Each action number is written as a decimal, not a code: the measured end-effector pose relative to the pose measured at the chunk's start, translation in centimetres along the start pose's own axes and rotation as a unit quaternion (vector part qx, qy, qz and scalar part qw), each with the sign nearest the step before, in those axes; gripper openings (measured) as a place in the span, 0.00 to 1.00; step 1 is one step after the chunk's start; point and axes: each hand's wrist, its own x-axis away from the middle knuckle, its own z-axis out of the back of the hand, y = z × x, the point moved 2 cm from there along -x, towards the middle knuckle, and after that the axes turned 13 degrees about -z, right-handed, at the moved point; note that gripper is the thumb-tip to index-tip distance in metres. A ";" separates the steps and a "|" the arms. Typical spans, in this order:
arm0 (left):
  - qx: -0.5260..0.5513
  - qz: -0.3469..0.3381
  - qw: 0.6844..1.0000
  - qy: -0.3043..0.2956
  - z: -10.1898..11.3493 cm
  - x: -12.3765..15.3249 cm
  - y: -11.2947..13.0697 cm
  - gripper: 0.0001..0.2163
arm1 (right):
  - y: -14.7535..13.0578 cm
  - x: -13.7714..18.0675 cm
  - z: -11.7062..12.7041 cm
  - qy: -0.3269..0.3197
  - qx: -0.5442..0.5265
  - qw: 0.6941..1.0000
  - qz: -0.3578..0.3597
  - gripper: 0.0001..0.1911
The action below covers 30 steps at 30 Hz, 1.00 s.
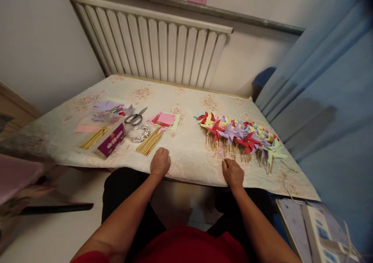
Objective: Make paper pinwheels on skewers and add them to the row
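Stick bundle [149, 142] at the left hand's [160, 162] eleven o'clock, its long axis slanting from about half past one to half past seven.
The left hand, clearly the nearer, rests on the counter [190, 160] with fingers curled in and nothing showing in its grasp (the palm is hidden); pink paper squares [166, 118] lie at its twelve. The right hand [234, 172] is curled likewise, no held thing visible, with pinwheels [230, 132] from its eleven to two.
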 end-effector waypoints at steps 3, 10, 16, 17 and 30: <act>-0.003 0.000 1.000 -0.004 0.0 0.0 0.0 0.06 | 0.0 0.0 -0.1 0.002 0.000 1.000 0.002 0.15; -0.008 -0.004 1.000 -0.001 0.0 0.0 0.0 0.06 | 0.0 0.0 0.0 0.007 0.002 1.000 0.003 0.14; -0.005 -0.004 1.000 0.000 0.0 0.0 0.0 0.06 | -0.1 0.1 0.3 0.008 -0.002 1.000 0.002 0.14; -0.005 -0.003 1.000 0.000 0.0 0.0 0.0 0.06 | -0.1 0.1 0.3 0.009 -0.003 1.000 0.003 0.14; -0.010 0.006 1.000 -0.015 0.2 0.0 0.2 0.06 | 0.3 0.2 -0.2 0.020 -0.018 1.000 0.009 0.13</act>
